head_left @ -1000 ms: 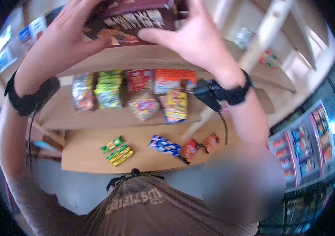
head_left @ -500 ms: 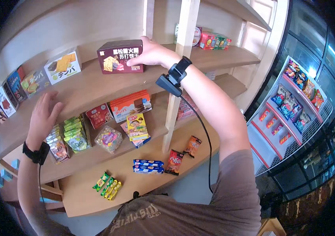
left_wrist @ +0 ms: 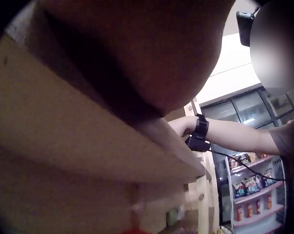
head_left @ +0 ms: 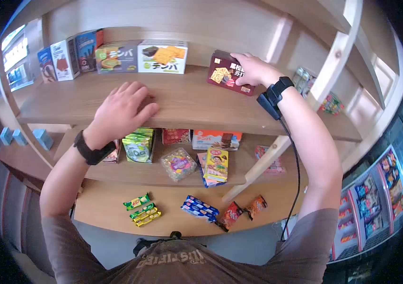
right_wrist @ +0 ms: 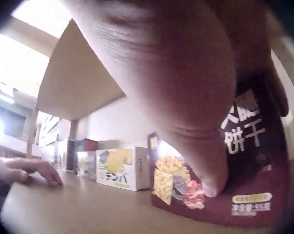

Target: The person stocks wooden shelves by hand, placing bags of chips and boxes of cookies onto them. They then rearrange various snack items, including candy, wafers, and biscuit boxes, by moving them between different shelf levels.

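My right hand point(head_left: 257, 71) grips the right end of a dark maroon cracker box point(head_left: 224, 75) that stands on the upper shelf point(head_left: 182, 102). The right wrist view shows the thumb pressed on the printed front of the box point(right_wrist: 220, 209), with the other fingers around its far side. My left hand point(head_left: 123, 108) rests palm down near the front edge of the same shelf, fingers relaxed and slightly bent, holding nothing. In the left wrist view that hand point(left_wrist: 152, 53) is a dark, close shape over the shelf edge.
Left of the maroon box stand a white cracker box point(head_left: 162, 57), a grey-green box point(head_left: 118, 57) and blue boxes. Below are green packets point(head_left: 138, 146), a clear tub point(head_left: 178, 164) and a yellow box point(head_left: 216, 164). A wooden post point(head_left: 336, 57) rises at right; a snack rack point(head_left: 367, 203) stands beyond.
The maroon box was lifted in both hands, then set on the shelf with only the right hand on it. The left hand let go and came down onto the shelf. The head view has shifted.
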A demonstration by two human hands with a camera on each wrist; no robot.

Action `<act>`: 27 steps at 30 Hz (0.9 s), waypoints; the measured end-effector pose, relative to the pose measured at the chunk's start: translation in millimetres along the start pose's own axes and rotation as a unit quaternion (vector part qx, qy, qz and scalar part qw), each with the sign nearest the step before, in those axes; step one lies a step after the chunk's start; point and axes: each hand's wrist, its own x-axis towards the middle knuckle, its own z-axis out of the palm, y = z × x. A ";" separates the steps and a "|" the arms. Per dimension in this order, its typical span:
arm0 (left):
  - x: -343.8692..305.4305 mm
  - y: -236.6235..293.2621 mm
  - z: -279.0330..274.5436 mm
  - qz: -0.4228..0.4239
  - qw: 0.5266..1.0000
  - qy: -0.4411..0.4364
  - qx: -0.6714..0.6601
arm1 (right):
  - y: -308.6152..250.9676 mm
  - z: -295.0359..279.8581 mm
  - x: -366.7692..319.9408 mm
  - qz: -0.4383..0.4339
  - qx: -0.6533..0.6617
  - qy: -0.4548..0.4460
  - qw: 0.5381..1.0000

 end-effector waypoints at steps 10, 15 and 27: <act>-0.8 -1.0 0.7 -0.007 1.000 0.013 0.008 | 3.1 20.5 88.8 -0.082 0.066 -0.009 0.994; -0.9 -1.9 2.8 0.000 1.000 0.023 0.005 | -5.1 14.9 87.6 -0.051 0.071 0.015 0.996; 2.7 0.8 6.1 0.004 0.999 0.037 -0.001 | 8.3 20.3 88.3 -0.082 0.120 0.034 0.989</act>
